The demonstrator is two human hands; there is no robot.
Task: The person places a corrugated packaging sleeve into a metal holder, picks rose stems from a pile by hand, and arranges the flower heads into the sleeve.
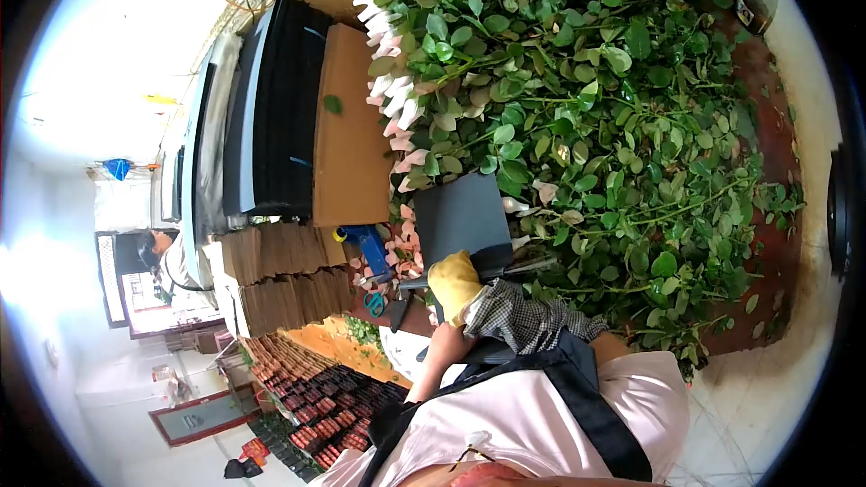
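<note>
My right hand (456, 280) wears a yellow glove and a checked sleeve cover. Its fingers look closed at the near edge of a dark grey sheet (463, 216); what they hold is hidden. Just below it, my bare left hand (449, 343) is curled close to the gloved wrist, its grip hidden too. A grey bar (532, 266) pokes out beside the glove. To the left lie a blue tool (368, 248), possibly a stapler, and teal scissors (374, 305) among pink petals (408, 239).
A large heap of leafy rose stems (577, 108) covers the table (767, 117), white-wrapped heads (397, 95) facing left. Cardboard (352, 126), black sheets (289, 108) and stacked brown cardboard (280, 280) stand left. Red bundles (316, 388) fill the lower left. Another person (176, 261) is farther off.
</note>
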